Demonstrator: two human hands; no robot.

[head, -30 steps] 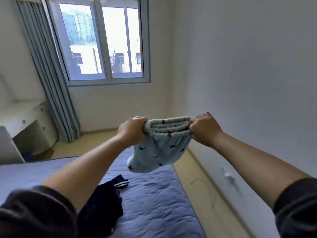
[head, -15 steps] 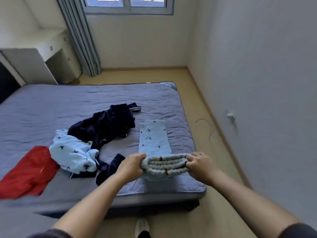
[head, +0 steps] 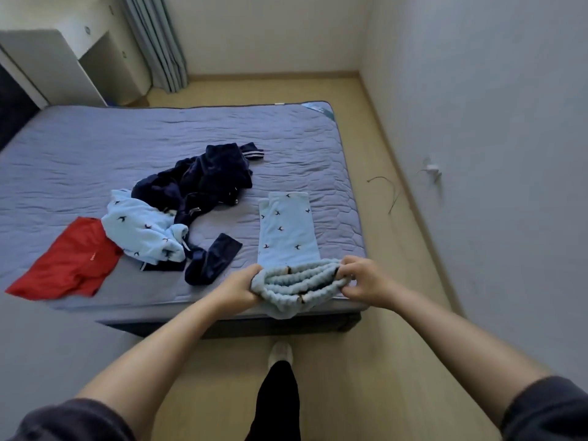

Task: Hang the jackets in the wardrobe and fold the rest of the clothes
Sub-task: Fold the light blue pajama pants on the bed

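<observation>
Fig.: light-blue bird-print trousers (head: 288,230), legs flat on the bed (head: 95,148) at its near-right corner, gathered waistband lifted just over the bed's near edge. We see left hand (head: 240,286) & right hand (head: 362,278) each gripping one end of the waistband, fingers (head: 348,271) curled round the fabric. Bed centre: crumpled navy jacket (head: 203,179). Bed's near-left part: matching light-blue top (head: 140,230), then red garment (head: 70,259) at the edge.

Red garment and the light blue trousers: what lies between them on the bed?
Head view: the crumpled light blue top and the navy garment, then bare mattress beside the light blue trousers.
</observation>
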